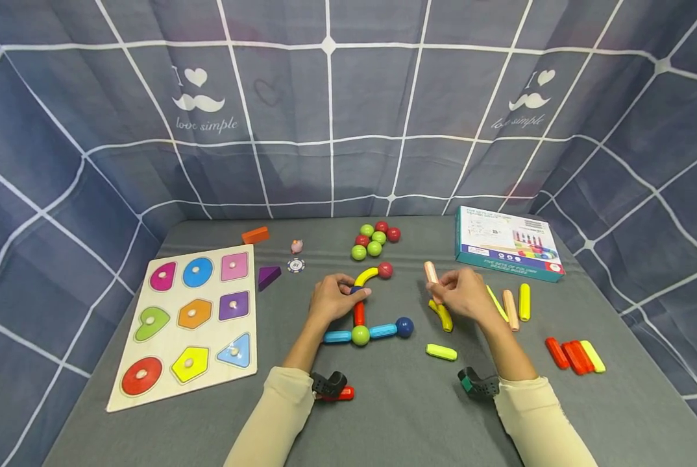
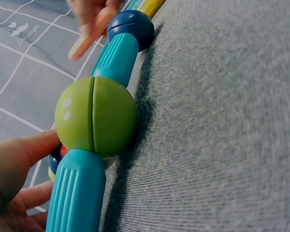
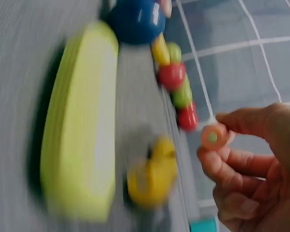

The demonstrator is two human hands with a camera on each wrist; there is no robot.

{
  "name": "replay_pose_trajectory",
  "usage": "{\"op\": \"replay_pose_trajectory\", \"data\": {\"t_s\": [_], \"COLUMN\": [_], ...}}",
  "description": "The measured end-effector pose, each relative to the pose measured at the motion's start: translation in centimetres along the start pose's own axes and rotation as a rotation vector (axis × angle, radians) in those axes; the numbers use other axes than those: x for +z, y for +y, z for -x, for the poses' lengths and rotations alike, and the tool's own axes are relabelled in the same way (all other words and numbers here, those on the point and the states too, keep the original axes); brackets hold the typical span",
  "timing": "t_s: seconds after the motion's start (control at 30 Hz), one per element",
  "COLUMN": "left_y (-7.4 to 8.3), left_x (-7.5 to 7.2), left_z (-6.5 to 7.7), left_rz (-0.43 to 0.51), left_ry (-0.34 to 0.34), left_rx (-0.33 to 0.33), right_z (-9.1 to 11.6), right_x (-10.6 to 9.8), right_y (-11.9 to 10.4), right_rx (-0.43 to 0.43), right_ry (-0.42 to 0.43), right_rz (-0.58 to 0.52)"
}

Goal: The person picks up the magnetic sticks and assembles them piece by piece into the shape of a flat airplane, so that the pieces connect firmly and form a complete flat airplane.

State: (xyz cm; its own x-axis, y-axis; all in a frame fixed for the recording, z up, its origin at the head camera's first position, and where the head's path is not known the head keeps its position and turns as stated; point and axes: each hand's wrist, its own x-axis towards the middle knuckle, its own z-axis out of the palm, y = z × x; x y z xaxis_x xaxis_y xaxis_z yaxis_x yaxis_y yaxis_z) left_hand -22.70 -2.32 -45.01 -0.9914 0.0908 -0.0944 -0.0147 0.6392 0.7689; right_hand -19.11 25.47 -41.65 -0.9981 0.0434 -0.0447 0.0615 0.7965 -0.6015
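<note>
- The left hand (image 1: 330, 297) pinches the upper blue ball (image 1: 357, 290) of a joined figure at mid-frame, probably to steady the figure on the counter (image 1: 407, 402)
- The right hand (image 1: 465, 290), right of centre, grips a peach stick (image 1: 430, 271) between thumb and fingers, its far end left bare, perhaps so that end can meet a ball
- Around the held ball, a yellow arc (image 1: 366, 276) runs to a red ball (image 1: 385, 270), and a red stick (image 1: 358, 314) drops to a green ball (image 1: 360, 335) with blue sticks (image 1: 382, 331) either side
- Beneath the right hand lie a loose curved yellow piece (image 1: 444, 318) and, lower, a lime stick (image 1: 441, 352), seemingly kept within reach
- Spare balls (image 1: 374, 248) cluster at upper centre, likely grouped against rolling
- Further out, a box (image 1: 509, 243) sits upper right, a shape board (image 1: 167, 344) at left
</note>
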Motion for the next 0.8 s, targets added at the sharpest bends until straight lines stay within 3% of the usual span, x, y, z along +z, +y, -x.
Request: {"op": "replay_pose_trajectory", "data": {"t_s": [0.07, 0.17, 0.37, 0.8], "left_y": [0.0, -0.1, 0.0, -0.2], "left_x": [0.1, 0.3, 0.5, 0.3], "left_z": [-0.1, -0.2, -0.2, -0.2], "left_rz": [0.002, 0.002, 0.0, -0.012], "left_ry": [0.001, 0.005, 0.007, 0.007], "left_rx": [-0.001, -0.004, -0.006, -0.022], "right_z": [-0.5, -1.2, -1.9, -2.0], "right_x": [1.0, 2.5, 4.5, 5.5], "right_y": [-1.0, -2.1, -2.7, -3.3], "right_rx": [-0.009, 0.01, 0.045, 0.074], "right_ry": [-0.048, -0.082, -0.116, -0.161], "right_rz": [-0.095, -0.142, -0.116, -0.137]}}
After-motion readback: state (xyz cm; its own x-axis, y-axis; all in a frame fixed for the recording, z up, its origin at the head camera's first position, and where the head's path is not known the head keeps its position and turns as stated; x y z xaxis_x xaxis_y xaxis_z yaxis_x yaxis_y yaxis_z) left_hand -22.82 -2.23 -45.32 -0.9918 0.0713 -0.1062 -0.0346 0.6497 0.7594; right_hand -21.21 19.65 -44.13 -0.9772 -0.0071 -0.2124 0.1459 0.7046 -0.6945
